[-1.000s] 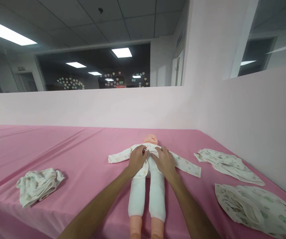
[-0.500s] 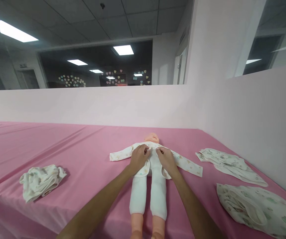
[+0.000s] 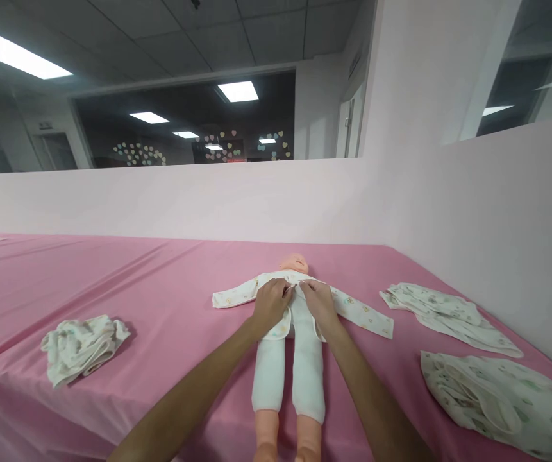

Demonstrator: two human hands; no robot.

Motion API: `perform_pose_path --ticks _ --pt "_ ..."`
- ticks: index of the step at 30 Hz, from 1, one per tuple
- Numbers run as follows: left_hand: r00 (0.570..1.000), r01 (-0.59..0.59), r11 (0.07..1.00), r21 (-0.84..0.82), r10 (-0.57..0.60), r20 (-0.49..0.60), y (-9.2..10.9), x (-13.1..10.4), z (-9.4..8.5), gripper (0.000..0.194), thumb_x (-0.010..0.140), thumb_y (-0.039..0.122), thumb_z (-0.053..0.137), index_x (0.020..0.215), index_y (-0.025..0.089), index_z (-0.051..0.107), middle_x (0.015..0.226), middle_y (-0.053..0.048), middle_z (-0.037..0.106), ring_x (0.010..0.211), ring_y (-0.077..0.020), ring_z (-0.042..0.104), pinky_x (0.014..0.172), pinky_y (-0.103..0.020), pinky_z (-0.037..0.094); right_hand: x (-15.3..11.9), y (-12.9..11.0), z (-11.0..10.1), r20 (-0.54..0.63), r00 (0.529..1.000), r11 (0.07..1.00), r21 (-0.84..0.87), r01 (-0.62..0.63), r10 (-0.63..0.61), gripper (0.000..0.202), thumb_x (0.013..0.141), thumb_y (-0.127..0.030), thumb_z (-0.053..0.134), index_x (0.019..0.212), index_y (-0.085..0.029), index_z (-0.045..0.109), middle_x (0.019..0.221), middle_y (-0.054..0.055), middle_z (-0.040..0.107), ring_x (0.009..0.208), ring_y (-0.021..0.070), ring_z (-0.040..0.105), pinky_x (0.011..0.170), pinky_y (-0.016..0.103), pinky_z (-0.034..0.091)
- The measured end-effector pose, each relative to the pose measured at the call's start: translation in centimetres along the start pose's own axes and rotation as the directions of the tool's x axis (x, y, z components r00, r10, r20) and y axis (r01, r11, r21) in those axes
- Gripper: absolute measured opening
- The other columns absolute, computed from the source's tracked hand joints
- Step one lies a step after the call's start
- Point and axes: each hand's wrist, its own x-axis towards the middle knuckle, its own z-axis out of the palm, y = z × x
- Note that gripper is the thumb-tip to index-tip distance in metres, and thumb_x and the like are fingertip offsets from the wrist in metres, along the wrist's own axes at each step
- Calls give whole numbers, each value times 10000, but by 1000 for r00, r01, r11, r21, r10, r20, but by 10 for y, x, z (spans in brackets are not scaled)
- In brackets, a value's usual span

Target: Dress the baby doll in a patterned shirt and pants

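Note:
A baby doll (image 3: 266, 423) lies on its back, feet towards me, on a pink sheet. It wears white trousers (image 3: 269, 375) and a white printed baby shirt (image 3: 362, 317) whose sleeves spread out to both sides. At the doll's chest, my left hand (image 3: 272, 307) pinches the left front edge of the shirt. Close beside it my right hand (image 3: 318, 301) is closed on the right front edge. The fingertips of both hands nearly meet below the doll's head (image 3: 295, 262). My fingers partly hide the edges they grip.
The pink sheet (image 3: 170, 282) covers the surface. A crumpled printed cloth (image 3: 83, 348) lies at the left. Two folded printed cloths, a farther one (image 3: 451, 316) and a nearer one (image 3: 501, 401), lie at the right. White walls (image 3: 184, 202) with windows above rise behind and at the right.
My two hands have come closer together at the chest, bringing the shirt's front edges towards each other. The view has shifted slightly.

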Motion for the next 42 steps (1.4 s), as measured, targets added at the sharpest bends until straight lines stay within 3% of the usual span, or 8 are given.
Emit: perform_pose_path --ticks 9,15,21,25,29,35,39,42 --pt "998 -57 990 127 57 6 6 -3 -1 125 914 183 490 833 196 585 829 -48 642 825 -209 564 688 -302 358 -7 -2 6 19 1000 1000 9 20 -20 223 769 -335 485 699 -185 635 736 3 664 712 169 559 638 255 410" --pt "999 -31 993 118 27 39 5 -2 0 112 846 121 507 806 199 576 822 -65 647 801 -221 571 658 -308 356 -14 -14 8 9 1000 992 -127 12 -11 235 801 -288 486 785 -214 709 841 23 730 825 201 638 754 300 459" --pt "984 130 958 -256 -93 149 0 2 -8 123 831 195 505 736 190 584 784 -31 667 733 -176 579 656 -286 403 -22 -22 5 124 988 951 -285 120 -87 270 864 -264 478 868 -241 747 1013 38 748 1008 223 661 907 345 465" --pt "940 300 799 -521 -154 304 -3 5 -19 202 834 264 473 663 182 545 616 21 560 543 -112 486 515 -236 366 -23 -21 5 169 979 928 -335 165 -113 303 880 -218 455 929 -234 754 1221 55 686 1137 234 629 978 373 457" --pt "869 475 633 -612 -230 437 -7 7 -21 278 850 374 508 640 192 484 489 69 394 382 -70 328 387 -214 235 -22 -20 5 237 960 913 -340 223 -146 361 841 -136 447 1018 -233 746 1312 43 631 1244 224 563 1060 381 401" --pt "858 510 583 -632 -287 427 -9 6 -18 197 834 333 524 704 185 532 490 69 422 365 -59 321 363 -204 206 -24 -19 3 245 958 960 -201 197 -146 378 809 -109 444 1035 -243 715 1240 35 674 1215 198 583 1027 360 435" --pt "884 464 630 -623 -291 365 -4 7 -18 252 830 335 498 634 202 411 493 84 340 399 -60 300 396 -205 201 -22 -16 4 207 971 987 -82 137 -117 387 837 -142 441 1180 -205 610 1243 69 663 1180 174 604 996 323 459" --pt "911 411 686 -600 -285 298 0 8 -18 273 833 328 467 617 204 356 523 79 327 446 -66 305 443 -212 230 -20 -14 7 175 976 981 -120 152 -130 369 848 -170 440 1172 -197 613 1212 71 671 1144 183 614 980 326 462"
